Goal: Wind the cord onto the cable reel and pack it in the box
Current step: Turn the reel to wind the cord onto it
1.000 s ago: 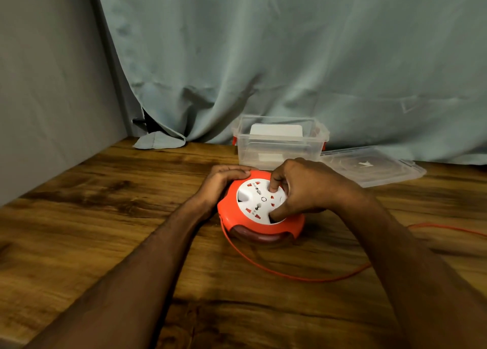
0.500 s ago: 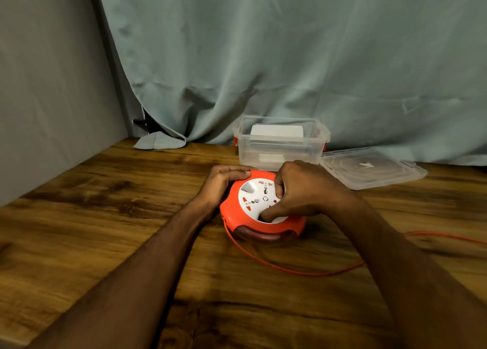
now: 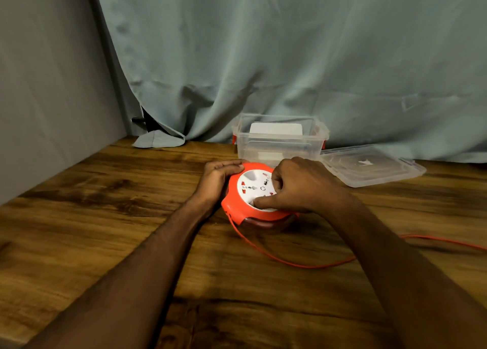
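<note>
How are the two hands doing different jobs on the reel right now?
The left hand wraps the orange rim of the cable reel from the far left side, while the right hand lies over its white socket face. The left fingers curl along the edge; the right hand's fingers pinch down into the face. Both touch the reel, which sits on the table.

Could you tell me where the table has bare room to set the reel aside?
Bare wood lies left of the left hand, toward the grey wall. It is crowded behind the reel, by the box and lid; the cord crosses the right.
</note>
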Demonstrator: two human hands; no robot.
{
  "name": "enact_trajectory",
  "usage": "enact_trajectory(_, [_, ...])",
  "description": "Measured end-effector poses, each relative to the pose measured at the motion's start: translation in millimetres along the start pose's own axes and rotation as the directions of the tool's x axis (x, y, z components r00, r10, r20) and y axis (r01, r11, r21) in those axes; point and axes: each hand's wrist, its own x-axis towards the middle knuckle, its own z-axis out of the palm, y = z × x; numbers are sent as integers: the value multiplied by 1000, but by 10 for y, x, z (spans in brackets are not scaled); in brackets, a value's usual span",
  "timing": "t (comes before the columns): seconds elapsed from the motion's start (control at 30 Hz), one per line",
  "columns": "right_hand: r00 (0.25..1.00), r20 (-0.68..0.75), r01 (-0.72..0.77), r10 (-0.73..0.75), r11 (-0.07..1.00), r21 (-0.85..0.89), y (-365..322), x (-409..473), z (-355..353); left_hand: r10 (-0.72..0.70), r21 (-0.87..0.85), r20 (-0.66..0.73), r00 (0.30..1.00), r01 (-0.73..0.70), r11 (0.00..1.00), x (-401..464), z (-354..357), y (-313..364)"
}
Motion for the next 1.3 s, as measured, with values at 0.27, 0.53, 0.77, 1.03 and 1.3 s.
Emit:
enact_trajectory(0.27, [984,-125,130,-125,991,37,23,63,27,67,52,-84,994,-63,997,26,-39,-12])
enact_trajectory(0.53, [993,-110,41,-31,995,91,-5,62,66,110,19,-95,989,-109,994,19,-15,-27])
enact_trajectory(0.77, [978,-182,-70,99,985,156,-127,5,96,187,64,-81,979,-183,981,37,-8,-97])
enact_trajectory(1.03, [969,-210,-94,128,982,164,-224,31,185,229,103,-49,972,-223,969,45,-41,-116])
enact_trajectory(1.3, [984,-107,162,-142,964,211,-20,18,45,214,84,-59,975,-208,974,76,-59,-134])
